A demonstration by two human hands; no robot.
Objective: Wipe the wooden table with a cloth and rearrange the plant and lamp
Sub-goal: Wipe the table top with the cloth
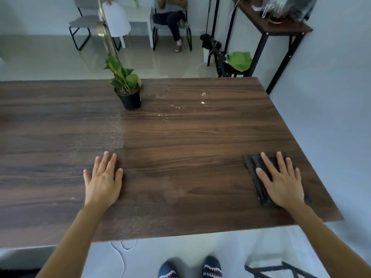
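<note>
The dark wooden table [180,141] fills the middle of the view. My left hand [103,178] lies flat on it, fingers spread, holding nothing. My right hand [281,179] rests flat, fingers apart, on a folded dark cloth [254,171] near the table's right edge. A small green plant in a black pot [129,97] stands upright near the far edge, left of centre. Behind it rises a brass lamp stem with a white shade [114,21]; its base is hidden by the plant. Water droplets [180,108] speckle the wood to the right of the pot.
A narrow side table [279,25] with bagged items stands at the back right, with a black stool carrying a green cloth [240,61] below it. Chairs and a seated person's legs [176,27] are across the floor. A white cable [120,251] hangs below the near edge.
</note>
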